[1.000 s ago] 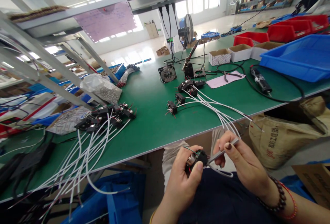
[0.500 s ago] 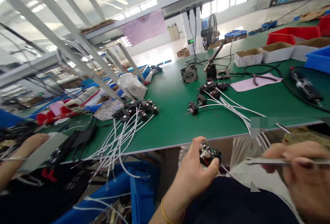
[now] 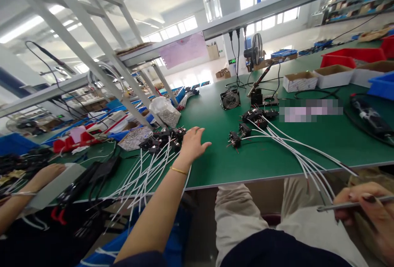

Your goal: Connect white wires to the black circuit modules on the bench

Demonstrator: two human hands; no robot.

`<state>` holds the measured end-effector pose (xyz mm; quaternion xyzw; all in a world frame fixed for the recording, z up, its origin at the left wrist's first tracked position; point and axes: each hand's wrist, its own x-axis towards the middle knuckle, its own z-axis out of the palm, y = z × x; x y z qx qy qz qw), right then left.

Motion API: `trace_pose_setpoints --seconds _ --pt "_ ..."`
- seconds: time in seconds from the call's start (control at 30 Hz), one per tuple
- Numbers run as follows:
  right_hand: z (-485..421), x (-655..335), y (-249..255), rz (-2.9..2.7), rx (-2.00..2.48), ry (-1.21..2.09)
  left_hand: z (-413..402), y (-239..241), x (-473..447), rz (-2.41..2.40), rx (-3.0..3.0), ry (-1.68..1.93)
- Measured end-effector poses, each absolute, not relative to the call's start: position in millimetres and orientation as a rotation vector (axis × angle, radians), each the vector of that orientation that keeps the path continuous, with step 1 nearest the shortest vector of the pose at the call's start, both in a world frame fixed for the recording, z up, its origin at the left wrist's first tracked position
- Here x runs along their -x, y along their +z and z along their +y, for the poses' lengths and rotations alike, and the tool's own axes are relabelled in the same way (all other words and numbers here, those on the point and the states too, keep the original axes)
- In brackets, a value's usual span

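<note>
My left hand is stretched out over the green table, fingers spread, resting at the right edge of a pile of black switch parts with white wires. Nothing shows in its grip. My right hand sits low at the right by my lap, fingers pinched on metal tweezers that point left. A second group of black switch parts with white wires lies further right on the table; its wires hang over the front edge.
A small fan, a soldering iron stand, cardboard boxes, red bins and a blue bin stand at the back right. A plastic bag lies near the slanted rack. Another person's arm rests at the left.
My left hand has gone from my lap to the wire pile on the table, and the black switch it held is no longer in it. My right hand dropped lower right, still holding the tweezers.
</note>
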<state>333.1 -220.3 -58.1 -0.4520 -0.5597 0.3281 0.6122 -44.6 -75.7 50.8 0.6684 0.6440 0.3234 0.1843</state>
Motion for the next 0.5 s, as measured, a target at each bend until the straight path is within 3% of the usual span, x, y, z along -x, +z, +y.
trace_pose_setpoints --seconds 0.33,0.5 --pt "-222 -323 -39 -1.349 1.004 0.787 -67 26 -9 1.335 -1.968 0.864" --pt "-229 -298 -14 -1.349 0.923 0.798 -124 21 -8 1.113 -1.972 0.714"
